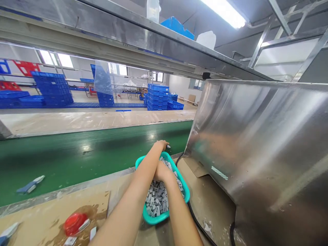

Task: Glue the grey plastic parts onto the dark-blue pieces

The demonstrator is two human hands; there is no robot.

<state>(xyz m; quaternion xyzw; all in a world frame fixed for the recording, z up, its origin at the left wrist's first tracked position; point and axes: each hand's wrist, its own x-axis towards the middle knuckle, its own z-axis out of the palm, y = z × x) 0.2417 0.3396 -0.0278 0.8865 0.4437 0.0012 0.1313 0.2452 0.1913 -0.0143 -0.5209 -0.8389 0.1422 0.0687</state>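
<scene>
My left hand (162, 145) reaches past the far rim of a turquoise plastic basket (188, 194), over the green conveyor belt. A small whitish piece (168, 146) shows at its fingertips, which look closed on it. My right hand (162, 171) is down inside the basket, behind my left forearm, so its fingers are hidden. Many small grey blocks (156, 201) with dark markings fill the basket around it. My forearms lie close together, the left one crossing over the basket's left side.
On the green belt (102, 153) at left lies a blue-and-white item (31, 184). A red round object (75, 223) sits on a wet board, with pale pieces beside it. A metal housing (256, 143) stands right, a black cable (198, 223) beside the basket, a shelf (143, 37) overhead.
</scene>
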